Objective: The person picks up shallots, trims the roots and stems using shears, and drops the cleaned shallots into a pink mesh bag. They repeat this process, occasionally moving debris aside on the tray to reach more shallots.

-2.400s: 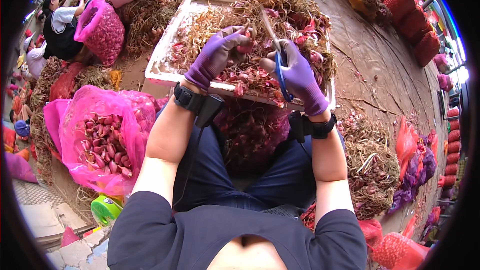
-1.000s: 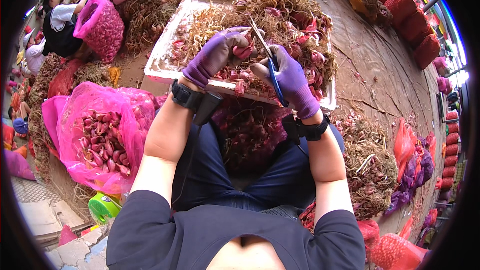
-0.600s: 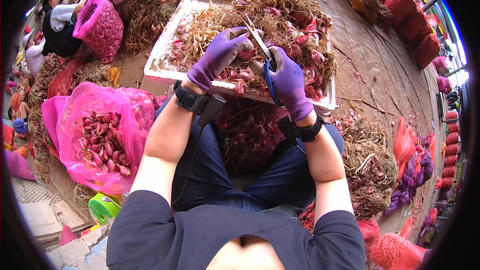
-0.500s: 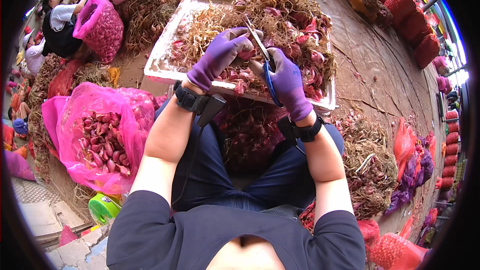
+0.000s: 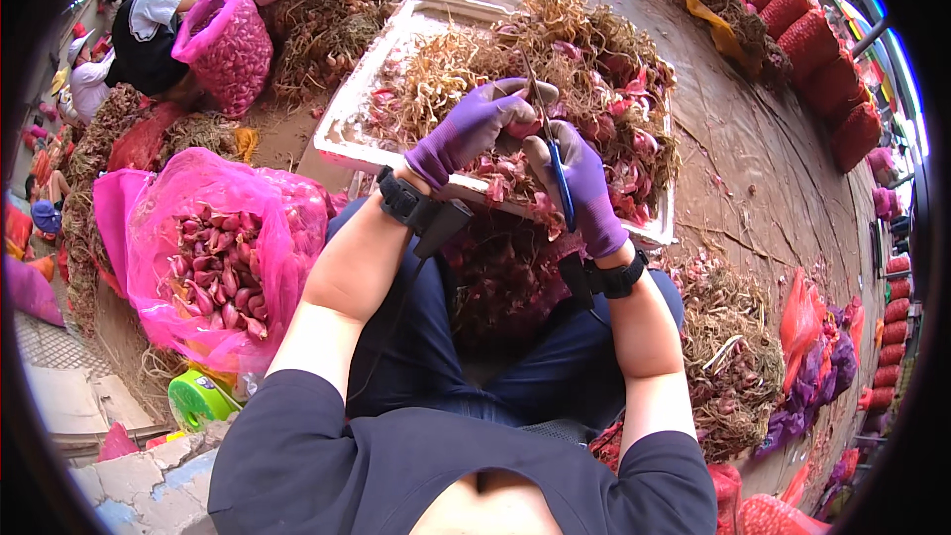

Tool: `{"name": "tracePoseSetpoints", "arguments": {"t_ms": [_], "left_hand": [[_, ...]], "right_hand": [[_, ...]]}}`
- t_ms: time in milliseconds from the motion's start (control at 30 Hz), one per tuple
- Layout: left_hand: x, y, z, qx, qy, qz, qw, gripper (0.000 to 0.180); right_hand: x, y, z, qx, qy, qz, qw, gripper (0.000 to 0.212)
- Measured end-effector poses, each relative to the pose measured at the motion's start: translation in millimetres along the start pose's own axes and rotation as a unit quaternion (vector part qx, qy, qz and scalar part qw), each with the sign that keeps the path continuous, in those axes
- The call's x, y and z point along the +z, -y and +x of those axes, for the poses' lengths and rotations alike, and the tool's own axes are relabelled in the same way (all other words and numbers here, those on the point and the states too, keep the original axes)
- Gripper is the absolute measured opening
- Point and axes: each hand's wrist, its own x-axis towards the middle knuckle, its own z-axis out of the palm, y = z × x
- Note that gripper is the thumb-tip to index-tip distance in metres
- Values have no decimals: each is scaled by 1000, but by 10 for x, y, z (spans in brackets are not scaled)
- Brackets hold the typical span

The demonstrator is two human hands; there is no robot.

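My left hand (image 5: 474, 129), in a purple and grey glove, is closed with its fingertips pinched on a shallot (image 5: 522, 127), mostly hidden by the fingers. My right hand (image 5: 584, 178), gloved alike, is wrapped round the blue handle of a pair of scissors (image 5: 539, 102). The blades point up and away, right beside the left fingertips. Both hands hover over the near part of a white foam tray (image 5: 342, 152). Heaped in it are shallots with dry, stringy roots and tops (image 5: 604, 79) and loose red skins.
A pink mesh bag (image 5: 287, 238) of trimmed shallots stands at my left. More untrimmed shallots (image 5: 728, 357) lie by my right knee. A person (image 5: 149, 40) works by another pink bag (image 5: 226, 50) at the far left. Full red sacks (image 5: 817, 50) line the far right.
The view has shifted, so the surroundings sit slightly right. The scissors have turned more upright, and my hands have drawn closer together at the blades. The left hand keeps its pinch.
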Motion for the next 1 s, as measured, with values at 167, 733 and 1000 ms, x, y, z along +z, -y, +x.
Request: {"name": "tracePoseSetpoints", "arguments": {"t_ms": [167,733,1000], "left_hand": [[-34,-38,-143,-27,-32,2,999,39],[-1968,-526,-3650,-168,-255,857,414,45],[-1104,-1102,-2387,-79,-291,754,584,64]], "right_hand": [[-155,110,43,87,-79,185,976,43],[-387,-364,359,38,-203,30,978,28],[-550,-286,231,-25,-239,74,968,36]]}}
